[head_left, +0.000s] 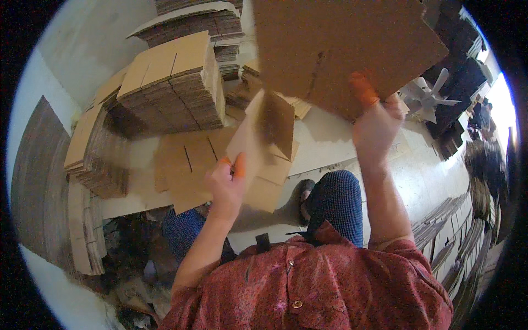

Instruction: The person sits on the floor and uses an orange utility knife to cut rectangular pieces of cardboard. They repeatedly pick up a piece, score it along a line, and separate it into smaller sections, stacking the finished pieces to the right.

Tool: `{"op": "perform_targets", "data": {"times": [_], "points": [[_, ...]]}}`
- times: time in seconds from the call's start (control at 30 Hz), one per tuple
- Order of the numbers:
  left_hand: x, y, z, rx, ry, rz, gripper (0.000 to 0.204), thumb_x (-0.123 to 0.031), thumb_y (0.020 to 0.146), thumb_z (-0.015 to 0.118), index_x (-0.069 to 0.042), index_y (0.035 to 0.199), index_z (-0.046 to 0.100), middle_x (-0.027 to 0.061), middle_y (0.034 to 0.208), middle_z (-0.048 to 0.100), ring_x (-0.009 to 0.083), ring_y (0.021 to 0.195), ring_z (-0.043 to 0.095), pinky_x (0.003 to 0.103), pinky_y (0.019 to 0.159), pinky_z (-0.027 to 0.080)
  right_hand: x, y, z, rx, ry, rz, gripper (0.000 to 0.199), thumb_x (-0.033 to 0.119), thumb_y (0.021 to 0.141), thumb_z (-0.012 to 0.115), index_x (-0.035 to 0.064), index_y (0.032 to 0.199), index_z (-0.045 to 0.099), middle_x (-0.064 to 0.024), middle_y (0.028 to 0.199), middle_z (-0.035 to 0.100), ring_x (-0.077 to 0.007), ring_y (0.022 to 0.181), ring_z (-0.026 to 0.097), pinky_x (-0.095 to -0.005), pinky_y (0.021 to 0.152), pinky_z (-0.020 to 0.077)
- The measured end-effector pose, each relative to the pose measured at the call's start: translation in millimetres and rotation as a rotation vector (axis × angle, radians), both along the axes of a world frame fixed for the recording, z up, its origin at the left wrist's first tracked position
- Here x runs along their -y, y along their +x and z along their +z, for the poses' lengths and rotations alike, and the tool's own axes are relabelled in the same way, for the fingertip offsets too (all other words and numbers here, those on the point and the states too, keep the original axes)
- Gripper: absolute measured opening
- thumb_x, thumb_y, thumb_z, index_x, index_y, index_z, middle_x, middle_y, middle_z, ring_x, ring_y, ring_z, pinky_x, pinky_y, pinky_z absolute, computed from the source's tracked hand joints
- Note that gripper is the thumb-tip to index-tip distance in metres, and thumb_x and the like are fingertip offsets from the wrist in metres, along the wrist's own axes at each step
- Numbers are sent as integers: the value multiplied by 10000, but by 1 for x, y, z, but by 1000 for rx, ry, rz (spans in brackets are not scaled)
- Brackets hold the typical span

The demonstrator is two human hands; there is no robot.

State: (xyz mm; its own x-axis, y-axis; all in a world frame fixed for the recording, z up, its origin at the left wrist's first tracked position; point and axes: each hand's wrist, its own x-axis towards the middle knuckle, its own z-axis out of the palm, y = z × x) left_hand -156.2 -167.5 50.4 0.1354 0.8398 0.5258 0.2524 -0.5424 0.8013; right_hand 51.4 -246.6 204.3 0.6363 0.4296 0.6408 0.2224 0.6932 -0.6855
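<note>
My right hand point(378, 121) is raised and grips the lower edge of a large brown cardboard sheet point(341, 41), which has a dark slot in it. In my left hand point(226, 184), lower and nearer my lap, a smaller cardboard piece point(245, 135) is pinched between thumb and fingers. That piece stands tilted and is blurred by motion. Orange covers show on fingers of both hands. Beneath my left hand, flat slotted cardboard pieces point(192, 159) lie loosely over one another on a low pale surface.
Tall stacks of slotted cardboard point(170, 82) stand at the far left, with a lower stack point(91, 143) nearer. More sheets point(192, 22) are piled behind. A white fan point(428, 99) is at the right. Bundled cardboard point(451, 220) lines the right side. My knee point(338, 203) is below.
</note>
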Motion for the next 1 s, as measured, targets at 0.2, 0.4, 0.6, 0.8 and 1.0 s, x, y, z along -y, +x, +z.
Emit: {"op": "perform_targets", "data": {"times": [0.2, 0.4, 0.6, 0.8, 1.0], "points": [[11, 7, 3, -182, 265, 28, 203, -81, 759, 643, 0, 620, 518, 156, 593, 552, 293, 522, 550, 340, 450, 410, -7, -48, -39, 83, -143, -97, 176, 22, 743, 664, 30, 917, 648, -17, 867, 653, -103, 742, 582, -234, 657, 469], [19, 8, -13, 265, -16, -187, 83, -68, 765, 627, 12, 753, 608, 141, 694, 615, 285, 600, 601, 323, 513, 453, 5, -48, -65, 128, -143, -233, 140, 16, 736, 655, 39, 873, 668, -5, 779, 656, -83, 653, 564, -231, 572, 454], [24, 8, -9, -107, 286, -134, 72, -55, 753, 620, -13, 809, 636, 138, 731, 632, 283, 610, 615, 355, 526, 485, 14, -39, -65, 308, -262, -190, 142, 28, 728, 677, 23, 870, 665, -6, 767, 656, -85, 650, 567, -241, 561, 458], [28, 13, -13, -29, 241, -133, 115, -69, 742, 619, -25, 846, 639, 149, 738, 629, 306, 584, 603, 377, 502, 478, 32, -50, -61, 179, -380, -73, 123, 82, 753, 671, 16, 856, 662, -44, 719, 660, -82, 601, 564, -252, 547, 456], [27, 10, -8, -147, 194, -190, 185, -75, 724, 624, -15, 899, 633, 181, 798, 626, 336, 664, 603, 395, 568, 483, 36, -37, -109, 440, -451, -167, 89, 73, 789, 628, 20, 856, 650, -82, 738, 662, -107, 594, 581, -264, 545, 460]]}}
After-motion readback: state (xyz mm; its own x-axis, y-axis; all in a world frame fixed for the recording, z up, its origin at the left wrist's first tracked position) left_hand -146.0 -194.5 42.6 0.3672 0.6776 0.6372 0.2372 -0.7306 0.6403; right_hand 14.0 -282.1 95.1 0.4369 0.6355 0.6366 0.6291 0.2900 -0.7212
